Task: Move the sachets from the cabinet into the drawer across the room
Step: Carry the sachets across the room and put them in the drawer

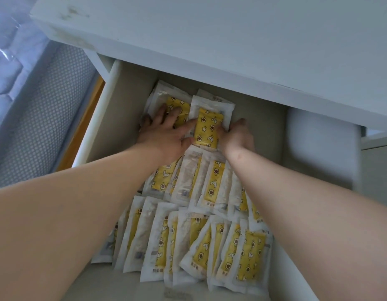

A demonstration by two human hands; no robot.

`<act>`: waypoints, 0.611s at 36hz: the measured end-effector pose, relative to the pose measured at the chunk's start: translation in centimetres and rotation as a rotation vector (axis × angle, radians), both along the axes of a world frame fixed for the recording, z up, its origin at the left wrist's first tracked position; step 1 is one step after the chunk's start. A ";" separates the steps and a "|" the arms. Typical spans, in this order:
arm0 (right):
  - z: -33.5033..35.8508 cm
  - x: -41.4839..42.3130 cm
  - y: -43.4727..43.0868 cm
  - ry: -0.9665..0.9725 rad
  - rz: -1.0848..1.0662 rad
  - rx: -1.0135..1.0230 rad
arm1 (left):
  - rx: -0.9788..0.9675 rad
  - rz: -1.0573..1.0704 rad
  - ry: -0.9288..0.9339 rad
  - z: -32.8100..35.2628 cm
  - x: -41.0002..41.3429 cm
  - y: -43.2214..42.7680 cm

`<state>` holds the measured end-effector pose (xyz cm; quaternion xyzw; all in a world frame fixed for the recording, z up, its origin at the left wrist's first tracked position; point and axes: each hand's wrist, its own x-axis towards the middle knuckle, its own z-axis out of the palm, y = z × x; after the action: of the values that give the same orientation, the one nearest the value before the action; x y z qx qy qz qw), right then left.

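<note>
An open white drawer [123, 118] holds several white sachets with yellow star-and-moon prints, in rough rows from back to front [199, 242]. My left hand [166, 135] lies with spread, straight fingers pressing on a sachet stack at the back left [164, 94], its thumb touching the neighbouring sachet. My right hand [238, 135] holds the right edge of a yellow-printed sachet stack [207, 131] at the back middle, its fingers curled under the edge and mostly hidden.
The white top of the drawer unit [231, 40] overhangs the drawer's back. The drawer's right part [307, 148] is bare floor. A mattress in plastic wrap [12, 51] and its mesh-patterned side lie to the left, beside a wooden strip.
</note>
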<state>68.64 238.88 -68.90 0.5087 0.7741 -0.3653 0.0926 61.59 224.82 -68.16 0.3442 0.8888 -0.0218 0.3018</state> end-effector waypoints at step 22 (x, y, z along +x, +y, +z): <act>18.1 9.0 -7.6 -0.081 -0.089 -0.282 | 0.063 0.259 -0.071 17.9 11.6 -3.7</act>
<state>77.68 231.25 -50.84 0.5386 0.6876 -0.4532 0.1779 73.22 221.10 -50.24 0.2364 0.9148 0.0576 0.3224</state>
